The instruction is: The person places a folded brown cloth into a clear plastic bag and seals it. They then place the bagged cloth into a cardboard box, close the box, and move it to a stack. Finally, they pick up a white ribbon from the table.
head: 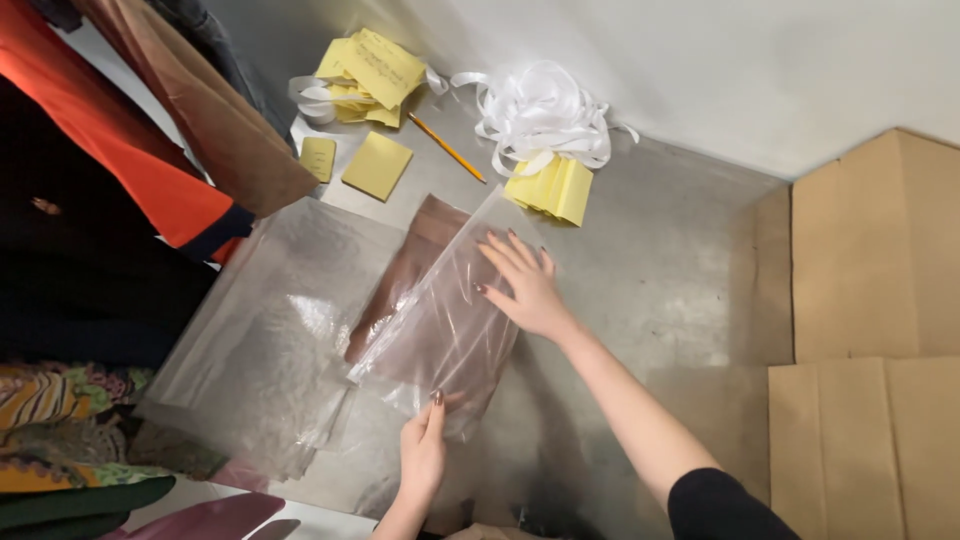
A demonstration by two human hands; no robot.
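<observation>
- Two hands are working one clear bag [445, 325] with a folded brown garment [415, 265] inside it, lying near the middle of the grey tabletop [660, 260].
- I am pressing my right hand [525, 285] flat on the bag's upper right part, fingers spread wide, palm down, gripping nothing.
- I am pinching the bag's near edge with my left hand [425, 450], thumb and fingers closed narrow on the film.
- I am judging this as the bagging step: the garment is mostly inside, though its far end is showing brown beyond the film, toward the table's back edge.
- Next I am needing to keep the near edge held while smoothing the film flat, so that trapped air leaves and the fabric is not bunching.
- Beside the bag, on its left, a stack of empty bags [265, 330] is lying, reaching toward the table's left edge.
- Along the back edge are sitting yellow notes [375, 70], a pencil [447, 148] and a tangle of white ribbon [540, 115].
- Cardboard [865, 250] is covering the right edge.
- Hanging clothes [150, 150] are crowding the far left corner.
</observation>
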